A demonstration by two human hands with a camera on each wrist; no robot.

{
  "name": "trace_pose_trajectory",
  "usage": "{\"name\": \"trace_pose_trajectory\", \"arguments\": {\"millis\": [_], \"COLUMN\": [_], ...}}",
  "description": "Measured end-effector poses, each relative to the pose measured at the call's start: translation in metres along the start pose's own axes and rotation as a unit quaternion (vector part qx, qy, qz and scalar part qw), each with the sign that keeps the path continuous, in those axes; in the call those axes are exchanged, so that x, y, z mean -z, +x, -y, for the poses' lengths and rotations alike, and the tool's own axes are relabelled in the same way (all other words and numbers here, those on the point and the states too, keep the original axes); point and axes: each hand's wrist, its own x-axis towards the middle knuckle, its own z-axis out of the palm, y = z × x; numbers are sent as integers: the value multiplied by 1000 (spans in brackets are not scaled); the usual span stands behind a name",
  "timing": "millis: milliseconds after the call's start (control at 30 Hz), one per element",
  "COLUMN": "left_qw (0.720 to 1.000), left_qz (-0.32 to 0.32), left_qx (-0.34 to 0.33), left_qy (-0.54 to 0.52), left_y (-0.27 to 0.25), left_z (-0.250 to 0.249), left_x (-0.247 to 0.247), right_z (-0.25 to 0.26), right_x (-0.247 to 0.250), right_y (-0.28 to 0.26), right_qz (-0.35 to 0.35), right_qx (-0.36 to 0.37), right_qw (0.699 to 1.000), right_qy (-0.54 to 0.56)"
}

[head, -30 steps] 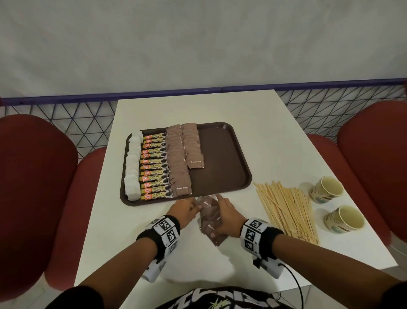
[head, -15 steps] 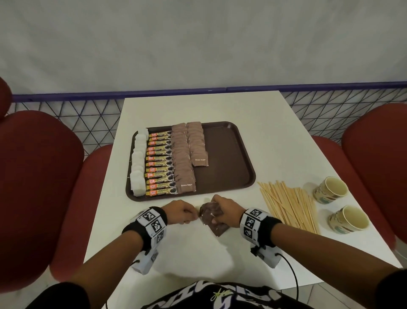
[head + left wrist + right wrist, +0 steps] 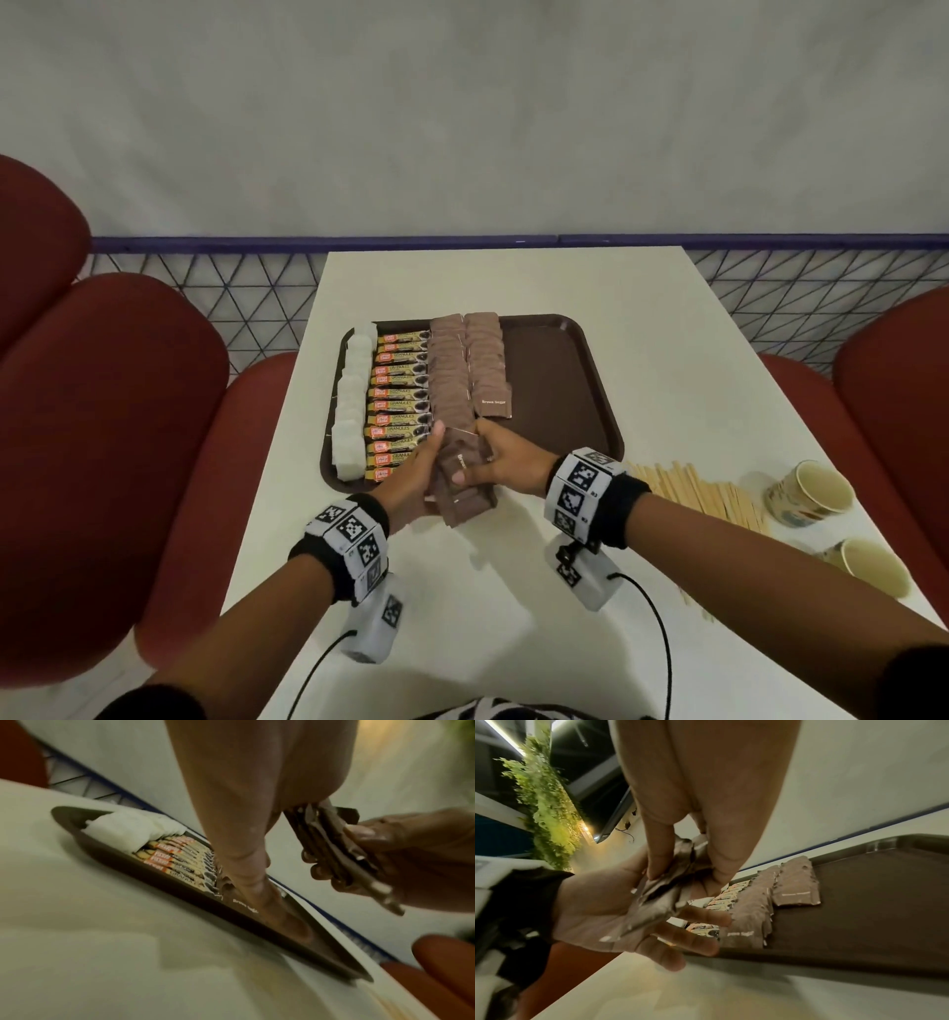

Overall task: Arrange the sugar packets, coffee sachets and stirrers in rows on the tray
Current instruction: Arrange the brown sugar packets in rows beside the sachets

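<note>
A brown tray (image 3: 554,390) holds a column of white sugar packets (image 3: 352,406), a column of coffee sachets (image 3: 398,406) and two columns of brown sugar packets (image 3: 467,370); the right one is shorter. Both hands hold a loose stack of brown sugar packets (image 3: 464,488) over the tray's near edge. My left hand (image 3: 416,473) lies palm-up under the stack (image 3: 654,902) with fingers spread. My right hand (image 3: 508,457) pinches the stack (image 3: 334,845) between thumb and fingers. Wooden stirrers (image 3: 703,493) lie in a pile on the table, right of the tray.
Two paper cups (image 3: 811,493) (image 3: 868,565) stand near the table's right edge beyond the stirrers. Red seats (image 3: 102,437) flank the white table (image 3: 667,360) on both sides. The tray's right half is bare.
Both hands have gathered the brown packets off the table in front of the tray and lifted them forward over its near edge. The left palm has turned up under the stack.
</note>
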Motion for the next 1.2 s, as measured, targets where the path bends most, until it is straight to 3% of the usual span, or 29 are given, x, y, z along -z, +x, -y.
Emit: {"name": "trace_pose_trajectory", "arguments": {"millis": [100, 200, 333, 467, 633, 733, 1000, 1200], "left_qw": [995, 995, 991, 984, 981, 984, 984, 983], "left_qz": [29, 42, 29, 12, -15, -21, -50, -82], "left_qx": [21, 17, 5, -11, -37, -48, -75, -75], "left_qy": [-88, -89, -131, -179, -190, -171, -151, -143], "left_y": [-5, -6, -3, 0, 3, 5, 9, 12], "left_z": [-3, -4, -2, 0, 1, 5, 9, 9], "left_x": [1, 8, 18, 27, 35, 37, 36, 37], "right_z": [7, 7, 8, -2, -11, -13, -15, -22], "right_x": [-6, -10, -12, -13, -10, -9, -5, 4], "right_y": [10, 21, 32, 41, 44, 44, 41, 44], "right_qz": [1, 14, -45, -124, -152, -147, -88, -120], "right_qx": [5, 10, 49, 38, -20, -40, 15, -25], "right_qw": [1000, 996, 974, 982, 988, 988, 995, 990], "right_qy": [-27, -85, -216, -138, -20, 29, 37, 73]}}
